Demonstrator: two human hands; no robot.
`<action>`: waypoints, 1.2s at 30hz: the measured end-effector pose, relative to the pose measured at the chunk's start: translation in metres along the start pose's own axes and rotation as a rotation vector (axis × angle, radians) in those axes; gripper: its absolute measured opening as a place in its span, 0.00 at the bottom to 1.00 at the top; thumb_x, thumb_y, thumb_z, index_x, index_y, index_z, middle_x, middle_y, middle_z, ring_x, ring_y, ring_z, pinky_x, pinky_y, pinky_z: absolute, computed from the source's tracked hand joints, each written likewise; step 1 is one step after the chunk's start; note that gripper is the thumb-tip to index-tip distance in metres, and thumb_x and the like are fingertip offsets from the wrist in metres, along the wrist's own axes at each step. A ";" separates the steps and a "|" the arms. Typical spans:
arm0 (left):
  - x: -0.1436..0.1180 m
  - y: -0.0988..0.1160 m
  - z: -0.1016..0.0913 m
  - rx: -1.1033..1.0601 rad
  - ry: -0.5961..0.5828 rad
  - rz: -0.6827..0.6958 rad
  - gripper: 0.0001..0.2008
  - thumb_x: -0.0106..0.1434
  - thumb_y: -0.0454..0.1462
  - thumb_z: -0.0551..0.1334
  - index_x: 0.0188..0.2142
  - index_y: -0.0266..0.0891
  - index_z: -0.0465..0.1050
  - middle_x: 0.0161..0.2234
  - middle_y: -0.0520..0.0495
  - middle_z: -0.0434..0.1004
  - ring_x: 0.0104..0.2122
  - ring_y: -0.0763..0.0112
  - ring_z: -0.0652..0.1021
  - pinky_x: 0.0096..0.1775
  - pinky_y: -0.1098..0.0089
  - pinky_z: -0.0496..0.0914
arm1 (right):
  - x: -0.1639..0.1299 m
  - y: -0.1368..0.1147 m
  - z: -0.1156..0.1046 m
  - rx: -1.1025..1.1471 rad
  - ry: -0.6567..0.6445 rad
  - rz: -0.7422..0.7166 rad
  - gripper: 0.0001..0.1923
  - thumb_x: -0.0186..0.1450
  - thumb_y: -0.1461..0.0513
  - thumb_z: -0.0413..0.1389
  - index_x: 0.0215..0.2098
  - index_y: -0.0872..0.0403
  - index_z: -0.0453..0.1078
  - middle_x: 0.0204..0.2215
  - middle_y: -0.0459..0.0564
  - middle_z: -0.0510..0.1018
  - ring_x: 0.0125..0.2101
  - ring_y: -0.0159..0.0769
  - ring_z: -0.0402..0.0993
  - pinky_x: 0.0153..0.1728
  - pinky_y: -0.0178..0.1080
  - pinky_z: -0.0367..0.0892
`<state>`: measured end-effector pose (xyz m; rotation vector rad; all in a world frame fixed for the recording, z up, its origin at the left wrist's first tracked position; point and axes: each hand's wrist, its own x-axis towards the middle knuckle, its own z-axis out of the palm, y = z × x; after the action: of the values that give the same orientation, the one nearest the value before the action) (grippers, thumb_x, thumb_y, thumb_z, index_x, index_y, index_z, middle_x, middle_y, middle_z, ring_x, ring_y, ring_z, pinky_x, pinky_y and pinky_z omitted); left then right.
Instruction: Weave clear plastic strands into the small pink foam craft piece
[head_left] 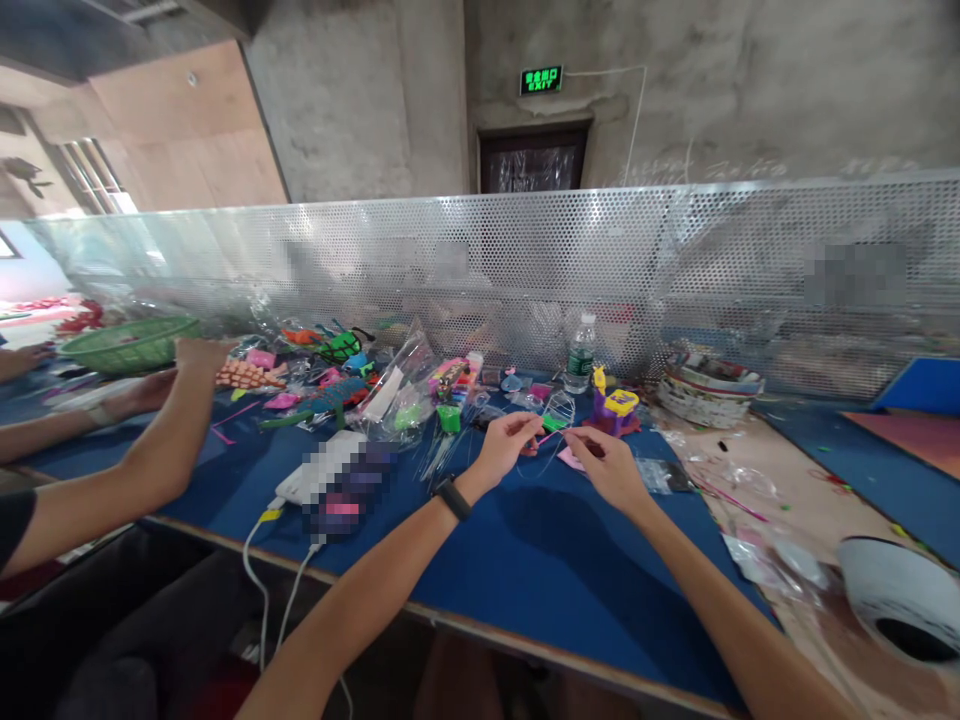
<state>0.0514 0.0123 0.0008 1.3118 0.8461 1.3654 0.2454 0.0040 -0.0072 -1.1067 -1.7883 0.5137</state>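
Between 2 hands' fingers point(534, 432): thin pink strip point(547, 437), taut.

I held both bare forearms stretched forward, converging. My left hand point(507, 442), a black band on its wrist, was raised with fingertips pinched together. My right hand point(609, 468) sat just beside it, knuckles up, fingers curled in a pinch.

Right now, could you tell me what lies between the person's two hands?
In the head view, a thin pink strip spans left hand to right hand, above the blue mat.
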 end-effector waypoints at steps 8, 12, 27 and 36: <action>0.000 0.000 -0.001 -0.018 -0.010 -0.040 0.22 0.52 0.51 0.71 0.38 0.36 0.78 0.31 0.48 0.78 0.26 0.76 0.74 0.29 0.73 0.73 | 0.001 -0.008 -0.003 0.066 -0.068 0.025 0.19 0.66 0.48 0.54 0.40 0.53 0.78 0.32 0.51 0.82 0.29 0.39 0.76 0.32 0.38 0.70; -0.001 0.001 -0.002 -0.021 -0.023 -0.064 0.22 0.53 0.51 0.71 0.38 0.36 0.78 0.33 0.47 0.79 0.26 0.75 0.74 0.28 0.74 0.71 | 0.002 -0.006 -0.004 0.114 -0.129 0.063 0.20 0.66 0.48 0.55 0.41 0.53 0.78 0.31 0.49 0.82 0.29 0.38 0.75 0.31 0.38 0.70; -0.002 0.001 0.000 -0.012 -0.016 -0.067 0.21 0.54 0.50 0.70 0.38 0.37 0.74 0.33 0.47 0.79 0.26 0.75 0.75 0.28 0.73 0.71 | 0.003 -0.001 -0.007 0.033 -0.147 0.022 0.18 0.66 0.50 0.55 0.42 0.52 0.80 0.31 0.49 0.83 0.29 0.38 0.77 0.31 0.37 0.70; -0.002 -0.001 0.001 -0.009 -0.020 -0.070 0.22 0.53 0.51 0.70 0.37 0.37 0.72 0.34 0.47 0.78 0.26 0.75 0.75 0.27 0.74 0.72 | 0.003 0.000 -0.008 -0.054 -0.157 -0.012 0.18 0.67 0.51 0.53 0.42 0.51 0.80 0.33 0.49 0.84 0.29 0.38 0.77 0.31 0.38 0.69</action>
<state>0.0524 0.0106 -0.0010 1.2753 0.8641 1.2977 0.2518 0.0058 -0.0025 -1.1177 -1.9544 0.5608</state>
